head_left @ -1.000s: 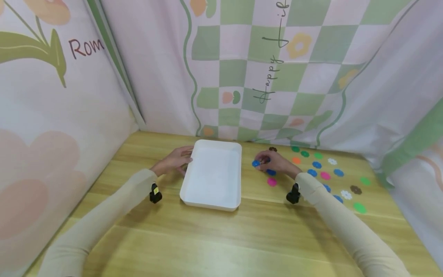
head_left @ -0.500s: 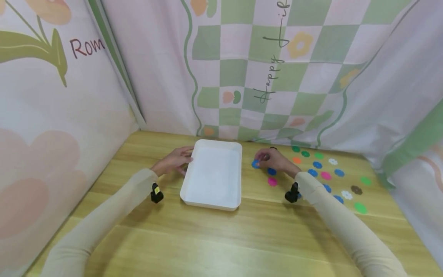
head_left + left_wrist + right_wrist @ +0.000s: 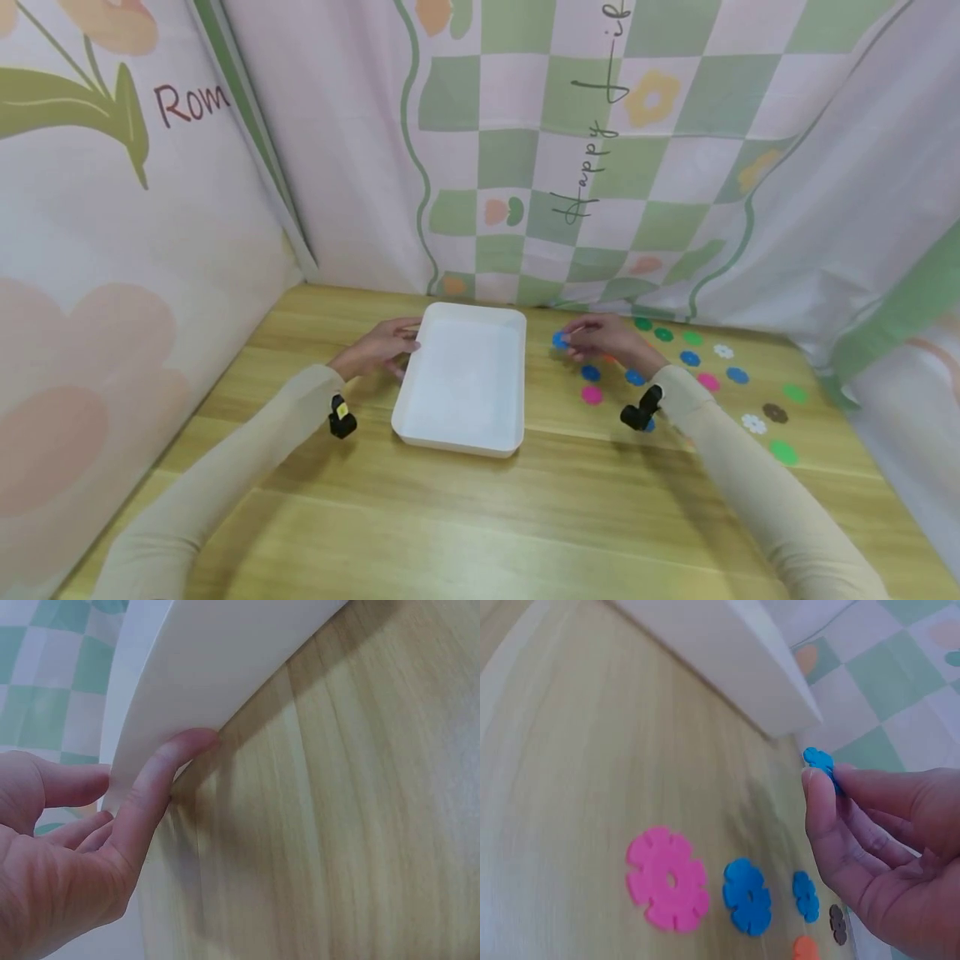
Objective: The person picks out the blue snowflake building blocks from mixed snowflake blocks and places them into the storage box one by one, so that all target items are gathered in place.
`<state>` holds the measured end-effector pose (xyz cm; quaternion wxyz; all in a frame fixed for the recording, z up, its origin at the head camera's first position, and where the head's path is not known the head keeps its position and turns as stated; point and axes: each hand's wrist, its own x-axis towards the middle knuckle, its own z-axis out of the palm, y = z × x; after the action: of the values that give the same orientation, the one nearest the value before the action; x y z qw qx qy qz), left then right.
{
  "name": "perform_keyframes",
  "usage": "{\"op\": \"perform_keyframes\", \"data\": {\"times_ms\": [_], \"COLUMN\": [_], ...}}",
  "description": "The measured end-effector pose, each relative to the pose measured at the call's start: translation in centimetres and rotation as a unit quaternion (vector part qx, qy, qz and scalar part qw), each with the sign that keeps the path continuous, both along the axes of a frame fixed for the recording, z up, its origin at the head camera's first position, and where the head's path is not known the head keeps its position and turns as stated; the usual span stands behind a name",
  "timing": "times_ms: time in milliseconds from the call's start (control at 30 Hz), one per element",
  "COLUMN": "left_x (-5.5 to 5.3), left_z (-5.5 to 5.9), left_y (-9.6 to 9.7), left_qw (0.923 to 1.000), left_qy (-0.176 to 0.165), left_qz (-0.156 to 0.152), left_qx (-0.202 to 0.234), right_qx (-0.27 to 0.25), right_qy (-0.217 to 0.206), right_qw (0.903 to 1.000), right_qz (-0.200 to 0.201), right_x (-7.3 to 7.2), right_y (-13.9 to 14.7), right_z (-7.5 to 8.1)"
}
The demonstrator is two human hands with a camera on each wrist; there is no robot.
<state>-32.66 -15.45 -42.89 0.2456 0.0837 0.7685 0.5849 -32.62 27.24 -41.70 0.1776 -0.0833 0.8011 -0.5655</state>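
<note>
1. Head view: we see a white tray (image 3: 461,375) on the bench (image 3: 465,517), the left hand (image 3: 377,346) at its left side and the right hand (image 3: 607,340) to its right, with flower-shaped pieces (image 3: 737,375) in several colours scattered about the right arm.
2. Left wrist view: we get what the head view partly hides, the left hand's fingers loosely spread, tips against the tray's outer wall, one low by the bottom edge.
3. Right wrist view: we find the right hand pinching a blue flower (image 3: 820,760) between thumb and finger, above the bench, near the tray but apart from it.
4. Only there can we make out notches and centre holes, on a pink flower (image 3: 656,874) and a second blue flower (image 3: 742,907).
</note>
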Motion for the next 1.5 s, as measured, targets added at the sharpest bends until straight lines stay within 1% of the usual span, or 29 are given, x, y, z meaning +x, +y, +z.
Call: {"op": "perform_keyframes", "data": {"times_ms": [133,333,467,567,700,833,933,1000,1200,1267,1400,1500], "left_x": [0.1,0.4,0.4,0.2,0.0,-0.1,-0.1,-0.1,0.0,0.1,0.1,0.1], "left_z": [0.3,0.6,0.7,0.6,0.4,0.3,0.3,0.3,0.5,0.6,0.7,0.7], "left_y": [0.3,0.7,0.8,0.9,0.9,0.9,0.8,0.8,0.9,1.0,1.0,0.9], "left_qw": [1.0,1.0,1.0,0.9999,0.9999,0.9996,0.9993,0.9991,0.9987,0.9988,0.9994,0.9996], "left_qy": [-0.004,-0.002,-0.005,-0.003,-0.004,-0.006,-0.005,-0.006,-0.007,-0.009,-0.009,-0.012], "left_qz": [0.002,0.003,-0.002,-0.007,-0.01,-0.017,-0.023,-0.027,-0.035,-0.032,-0.024,-0.019], "left_qx": [0.004,0.003,0.008,0.011,0.013,0.02,0.027,0.032,0.037,0.035,0.023,0.016], "right_qx": [-0.011,-0.04,-0.058,-0.071,-0.084,-0.101,-0.121,-0.127,-0.13,-0.129,-0.131,-0.126], "right_qy": [-0.013,-0.032,-0.031,-0.019,-0.018,-0.046,-0.071,-0.079,-0.078,-0.081,-0.102,-0.108], "right_qw": [0.9998,0.9987,0.9978,0.9972,0.9963,0.9937,0.9896,0.988,0.9881,0.9878,0.9849,0.9845], "right_qz": [-0.005,-0.008,0.005,0.013,0.006,-0.014,-0.031,-0.037,-0.028,-0.03,-0.047,-0.056], "right_x": [-0.1,-0.3,-0.3,-0.3,-0.4,-0.7,-1.3,-1.7,-2.6,-2.8,-3.2,-3.4], "right_y": [0.0,-1.0,-1.8,-2.7,-4.0,-5.8,-7.6,-8.7,-11.4,-12.1,-13.6,-14.6], "right_z": [0.3,1.2,2.0,2.5,2.8,3.1,3.1,3.0,2.2,1.9,1.3,0.9]}}
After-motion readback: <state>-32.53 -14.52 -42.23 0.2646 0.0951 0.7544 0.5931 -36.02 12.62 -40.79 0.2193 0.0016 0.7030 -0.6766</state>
